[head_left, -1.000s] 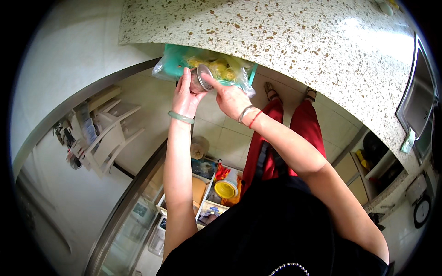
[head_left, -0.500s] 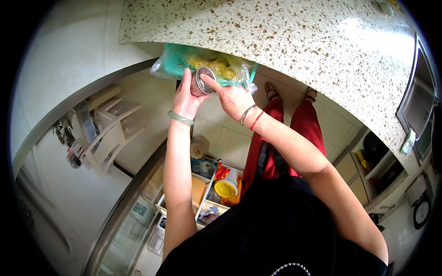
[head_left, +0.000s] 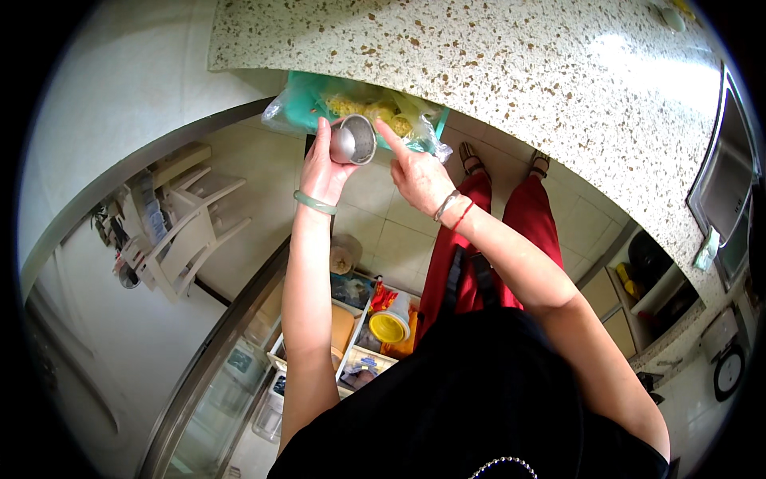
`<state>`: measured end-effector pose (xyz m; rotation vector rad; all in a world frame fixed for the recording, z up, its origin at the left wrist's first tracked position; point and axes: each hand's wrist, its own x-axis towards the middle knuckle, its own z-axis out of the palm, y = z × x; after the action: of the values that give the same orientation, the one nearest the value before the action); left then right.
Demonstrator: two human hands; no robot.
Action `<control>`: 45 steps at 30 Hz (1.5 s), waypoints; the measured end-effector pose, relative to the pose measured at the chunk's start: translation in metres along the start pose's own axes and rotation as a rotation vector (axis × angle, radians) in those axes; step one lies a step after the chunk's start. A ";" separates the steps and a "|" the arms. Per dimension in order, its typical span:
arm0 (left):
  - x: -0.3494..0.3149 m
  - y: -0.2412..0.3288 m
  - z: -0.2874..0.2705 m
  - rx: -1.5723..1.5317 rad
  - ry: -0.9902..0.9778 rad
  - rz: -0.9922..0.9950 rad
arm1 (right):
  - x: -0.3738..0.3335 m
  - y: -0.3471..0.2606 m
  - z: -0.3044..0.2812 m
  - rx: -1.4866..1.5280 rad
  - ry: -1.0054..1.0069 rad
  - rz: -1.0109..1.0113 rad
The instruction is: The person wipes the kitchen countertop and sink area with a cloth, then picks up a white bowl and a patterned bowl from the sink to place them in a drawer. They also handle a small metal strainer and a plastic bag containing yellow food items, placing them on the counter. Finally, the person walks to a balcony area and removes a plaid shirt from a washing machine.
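Observation:
My left hand (head_left: 322,173) is wrapped round a small silvery metal cup (head_left: 343,144), tilted so its mouth faces right. The cup's inside looks grey and speckled, and I cannot make out what coats it. Just right of the rim, my right hand (head_left: 420,177) holds nothing; its index finger points up and left, with the other fingers partly curled. Both hands are over the near edge of a teal bin (head_left: 300,89) lined with a clear plastic bag (head_left: 278,114). Yellow scraps (head_left: 345,105) lie in the bag.
A speckled stone counter (head_left: 479,72) curves above the bin, with a metal sink (head_left: 728,172) at the far right. Below left are white plastic chairs (head_left: 199,227) and a shelf unit holding a yellow-lidded tub (head_left: 389,326). My feet stand on pale floor tiles (head_left: 391,239).
My right index finger has come out of the cup's mouth and moved right, away from the rim. The cup has turned in my left hand, its mouth now more to the right.

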<state>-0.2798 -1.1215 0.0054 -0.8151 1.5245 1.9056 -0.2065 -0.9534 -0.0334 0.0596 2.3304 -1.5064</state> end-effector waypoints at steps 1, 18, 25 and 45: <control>0.001 -0.002 -0.001 -0.050 -0.026 0.014 | 0.000 -0.007 -0.003 0.079 0.008 -0.033; 0.000 0.001 0.007 -0.095 0.003 0.207 | -0.003 -0.009 0.002 0.096 0.068 -0.066; -0.002 0.002 0.007 0.000 -0.152 0.219 | 0.017 -0.037 -0.012 0.347 0.000 0.009; 0.007 0.000 -0.011 -0.066 -0.056 0.228 | 0.015 -0.012 -0.007 0.311 0.311 -0.010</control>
<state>-0.2831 -1.1315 -0.0023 -0.6329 1.5841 2.1338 -0.2251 -0.9548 -0.0249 0.3874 2.2965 -1.9738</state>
